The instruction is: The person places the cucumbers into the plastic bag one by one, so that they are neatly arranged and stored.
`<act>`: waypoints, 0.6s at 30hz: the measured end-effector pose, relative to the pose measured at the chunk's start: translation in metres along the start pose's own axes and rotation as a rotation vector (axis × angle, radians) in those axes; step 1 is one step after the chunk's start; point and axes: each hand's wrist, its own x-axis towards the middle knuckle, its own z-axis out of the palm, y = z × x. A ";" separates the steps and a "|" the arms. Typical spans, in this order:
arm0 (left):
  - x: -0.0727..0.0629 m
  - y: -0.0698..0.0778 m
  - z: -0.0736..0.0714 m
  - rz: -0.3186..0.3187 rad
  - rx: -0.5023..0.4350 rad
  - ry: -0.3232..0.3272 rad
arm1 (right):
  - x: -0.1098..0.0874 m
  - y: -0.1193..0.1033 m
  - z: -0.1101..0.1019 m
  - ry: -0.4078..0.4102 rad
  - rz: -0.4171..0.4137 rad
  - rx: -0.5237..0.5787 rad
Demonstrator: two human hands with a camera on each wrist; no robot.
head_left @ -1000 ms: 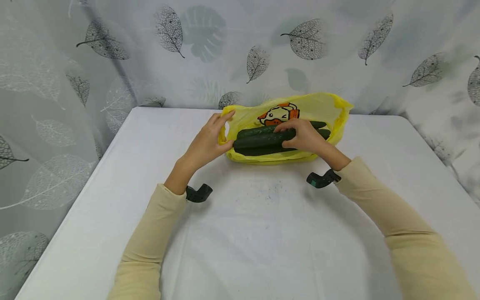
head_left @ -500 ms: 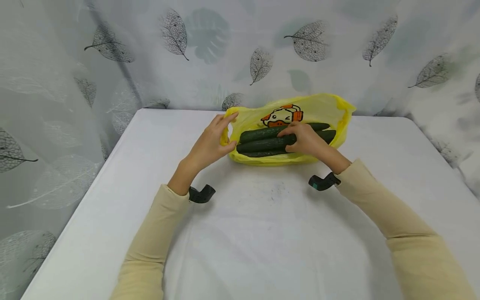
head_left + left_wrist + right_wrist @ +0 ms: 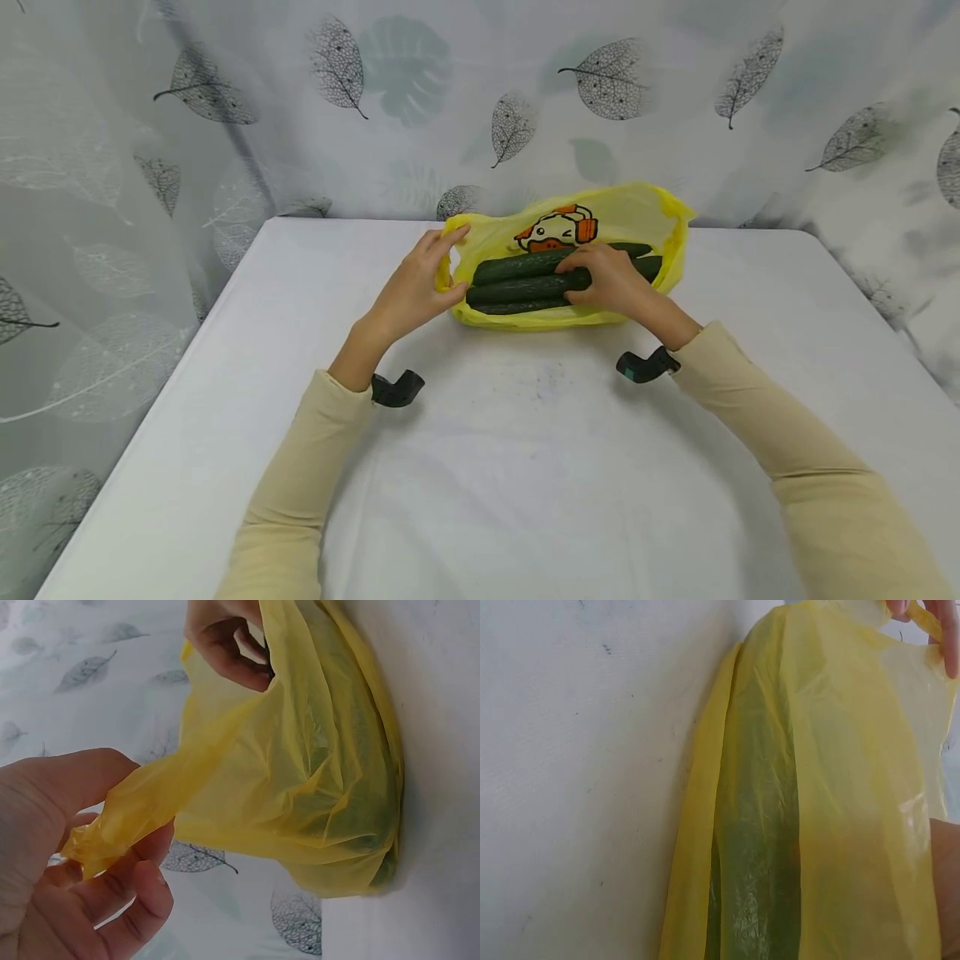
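Observation:
A thin yellow plastic bag (image 3: 641,208) with a cartoon duck print lies on its side on the white table, its mouth spread. Several dark green cucumbers (image 3: 513,290) lie lengthwise inside it. My left hand (image 3: 408,292) holds the bag at its left end. In the left wrist view the bag's gathered handle (image 3: 150,799) runs between thumb and fingers. Reaching into the mouth, my right hand (image 3: 607,279) grips the middle cucumber near its centre, thumb in front and fingers behind. The right wrist view shows mostly the bag's wall, with green showing through; the right fingers are hidden there.
The white-covered table (image 3: 510,483) stretches in front of the bag and to both sides. Right behind the table's back edge hangs a grey-white curtain (image 3: 442,150) with leaf prints. Each wrist carries a black camera mount (image 3: 397,389).
My right hand has shifted slightly down and towards me. The cucumber under it has moved a little, and a strip of another now shows in front. The left hand keeps its hold.

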 end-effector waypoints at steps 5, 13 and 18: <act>0.000 0.001 0.001 0.025 -0.022 -0.020 | -0.004 0.004 0.001 0.041 -0.044 0.108; -0.010 0.008 -0.006 -0.060 0.077 -0.072 | -0.010 -0.005 -0.003 0.129 -0.056 0.190; -0.014 0.012 -0.018 -0.134 0.174 -0.080 | -0.012 -0.013 -0.019 0.221 -0.081 0.198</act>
